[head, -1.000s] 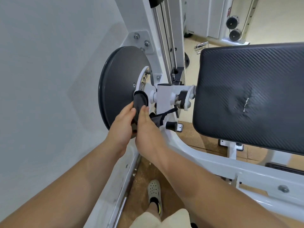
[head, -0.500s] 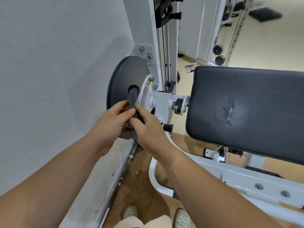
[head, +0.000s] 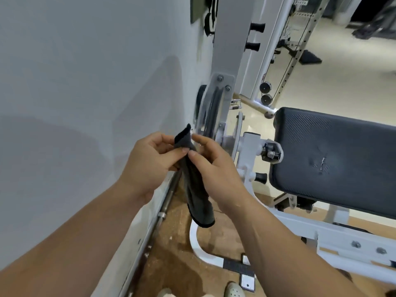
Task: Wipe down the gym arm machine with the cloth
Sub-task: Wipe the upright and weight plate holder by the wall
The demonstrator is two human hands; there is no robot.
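Dark, soft cloth point(head: 196, 196) is pinched near its top edge by left hand point(head: 150, 166) and right hand point(head: 216, 170), thumbs nearly meeting. The rest hangs limp and folded. White painted machine frame point(head: 227, 39) stands just behind; ribbed black pad point(head: 334, 159) to the right, plain wall point(head: 85, 82) to the left.

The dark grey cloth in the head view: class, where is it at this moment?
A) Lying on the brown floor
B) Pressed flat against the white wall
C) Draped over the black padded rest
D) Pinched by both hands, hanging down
D: the left hand and the right hand both pinch the dark grey cloth near its top, and its lower end hangs free in the air.
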